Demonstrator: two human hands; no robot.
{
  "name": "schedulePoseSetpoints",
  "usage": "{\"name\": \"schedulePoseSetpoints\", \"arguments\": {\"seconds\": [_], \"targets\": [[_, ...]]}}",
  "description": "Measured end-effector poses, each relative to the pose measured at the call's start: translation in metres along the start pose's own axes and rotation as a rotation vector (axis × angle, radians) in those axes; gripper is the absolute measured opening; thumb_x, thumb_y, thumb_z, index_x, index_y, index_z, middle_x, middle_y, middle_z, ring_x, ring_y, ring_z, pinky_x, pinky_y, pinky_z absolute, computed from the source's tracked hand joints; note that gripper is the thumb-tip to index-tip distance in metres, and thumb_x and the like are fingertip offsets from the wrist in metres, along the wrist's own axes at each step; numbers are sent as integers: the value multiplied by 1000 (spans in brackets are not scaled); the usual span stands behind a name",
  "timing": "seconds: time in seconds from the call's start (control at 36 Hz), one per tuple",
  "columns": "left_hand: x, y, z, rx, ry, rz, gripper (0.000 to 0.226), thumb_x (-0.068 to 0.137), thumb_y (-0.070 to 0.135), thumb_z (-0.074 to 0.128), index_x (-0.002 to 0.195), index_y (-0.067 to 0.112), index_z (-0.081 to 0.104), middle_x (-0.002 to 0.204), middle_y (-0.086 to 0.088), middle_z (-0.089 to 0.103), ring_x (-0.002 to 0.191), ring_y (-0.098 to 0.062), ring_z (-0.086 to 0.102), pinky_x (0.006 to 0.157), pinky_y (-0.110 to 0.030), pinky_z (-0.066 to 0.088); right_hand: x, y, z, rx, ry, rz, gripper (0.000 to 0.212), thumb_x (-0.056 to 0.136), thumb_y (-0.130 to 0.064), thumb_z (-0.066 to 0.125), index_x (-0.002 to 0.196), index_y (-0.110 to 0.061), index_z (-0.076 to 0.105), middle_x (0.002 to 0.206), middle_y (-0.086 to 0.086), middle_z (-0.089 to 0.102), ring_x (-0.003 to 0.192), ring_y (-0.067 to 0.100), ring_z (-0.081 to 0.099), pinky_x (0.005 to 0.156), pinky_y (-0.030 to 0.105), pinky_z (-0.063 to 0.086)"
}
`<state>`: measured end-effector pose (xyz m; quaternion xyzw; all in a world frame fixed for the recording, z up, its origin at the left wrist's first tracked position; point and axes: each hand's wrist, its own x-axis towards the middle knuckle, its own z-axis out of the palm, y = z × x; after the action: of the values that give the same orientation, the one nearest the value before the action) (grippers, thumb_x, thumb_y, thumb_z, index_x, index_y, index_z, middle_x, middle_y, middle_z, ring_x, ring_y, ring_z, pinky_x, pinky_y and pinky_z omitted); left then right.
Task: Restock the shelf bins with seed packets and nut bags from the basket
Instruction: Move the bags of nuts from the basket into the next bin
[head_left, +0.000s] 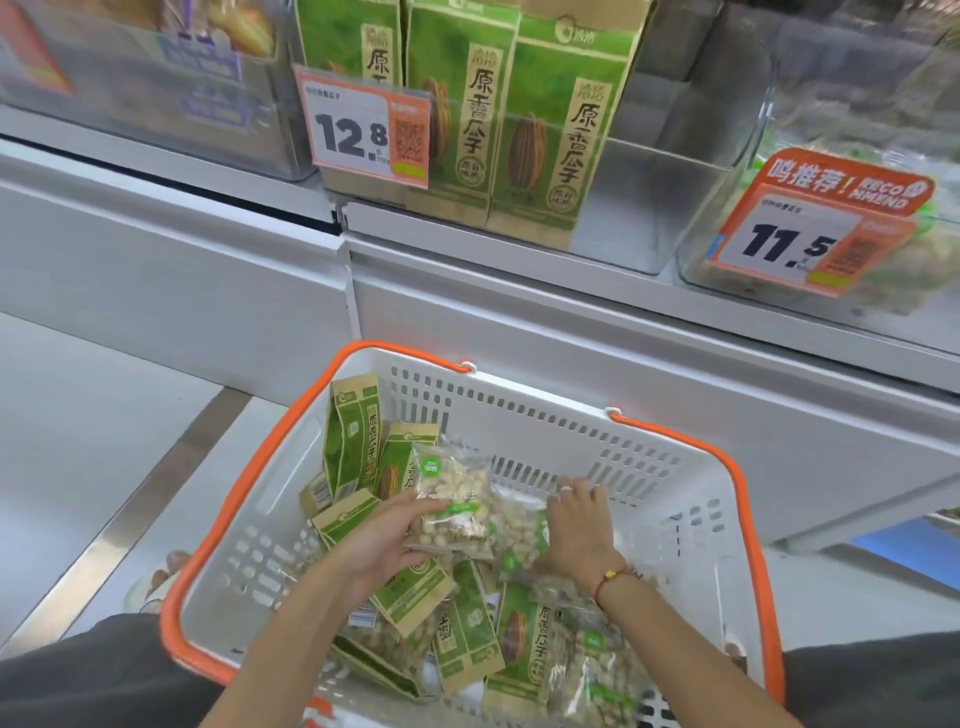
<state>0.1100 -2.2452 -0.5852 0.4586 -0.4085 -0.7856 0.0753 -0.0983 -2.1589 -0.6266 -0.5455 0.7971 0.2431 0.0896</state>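
A white basket with an orange rim (519, 410) sits below the shelf and holds several green seed packets (467, 629) and clear nut bags (592, 670). My left hand (384, 540) grips one clear nut bag (454, 499), lifted slightly above the pile. My right hand (579, 525) presses down on a second nut bag (519, 535) lying beside it, fingers closed around its edge. On the shelf above, a clear bin (649, 208) holds three upright green seed packets (550, 124). To its right, another clear bin (763, 119) contains nut bags.
An orange price tag marked 12.8 (363, 132) hangs on the seed bin, and one marked 11.5 (810, 228) on the nut bin. A further clear bin (156, 88) stands at the upper left. White shelf fronts run below the bins. Grey floor lies to the left.
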Motion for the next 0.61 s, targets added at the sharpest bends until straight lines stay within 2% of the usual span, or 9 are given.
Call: {"name": "schedulePoseSetpoints", "arguments": {"seconds": [0.08,0.17,0.25,0.33,0.39,0.44,0.53,0.56,0.61], "targets": [[-3,3,3,47,55,22,87,85,27,65,151,15,9,155,-9,21,140,-25,27,106,-36,37,-10,0,-2,135,-69,-19,15,83,-32,62,86,-22,51,89,-5,54,97,18,53,103,36,26],[-6,8,2,83,111,22,77,88,24,62,149,11,17,152,-12,27,136,-27,35,105,-39,41,-19,6,-8,308,-49,48,20,80,-14,56,69,-22,41,71,-7,46,79,18,52,99,34,30],[-7,14,3,87,166,29,56,92,22,59,140,8,35,150,-13,32,126,-25,45,96,-37,50,-23,20,-21,516,121,169,11,82,-20,56,72,-20,53,74,-4,57,80,19,59,89,31,40],[-7,19,11,90,231,60,54,95,20,54,142,7,31,150,-14,30,114,-23,51,91,-35,51,-31,33,-43,962,244,248,12,85,-30,65,78,-20,63,79,-6,63,82,14,61,69,23,45],[-10,20,19,88,209,82,52,96,21,52,142,8,32,151,-13,29,98,-17,55,84,-32,52,-42,36,-62,1340,273,207,14,83,-29,72,77,-18,65,82,-7,65,82,10,61,63,15,42],[-15,21,33,64,155,110,42,98,22,47,138,12,39,146,-14,36,106,-22,56,91,-38,51,-56,31,-79,1577,277,121,13,82,-28,73,80,-16,68,83,-5,68,82,7,62,61,8,42],[-27,31,60,-28,87,193,40,101,35,33,136,17,41,112,-10,61,109,-31,61,98,-45,46,-68,20,-89,1642,355,60,16,80,-29,75,84,-14,69,84,-3,70,81,5,63,65,7,45],[-32,36,69,-64,74,231,45,100,42,31,139,20,37,112,-4,59,114,-33,58,100,-47,44,-70,17,-91,1630,391,62,16,80,-29,75,84,-15,69,84,-2,69,80,6,62,67,8,45],[-40,44,83,-49,50,304,61,93,55,34,146,27,26,131,-1,45,129,-32,44,103,-48,38,-74,13,-95,1587,461,74,17,80,-30,74,84,-15,68,83,-3,69,80,7,62,71,11,46]]}}
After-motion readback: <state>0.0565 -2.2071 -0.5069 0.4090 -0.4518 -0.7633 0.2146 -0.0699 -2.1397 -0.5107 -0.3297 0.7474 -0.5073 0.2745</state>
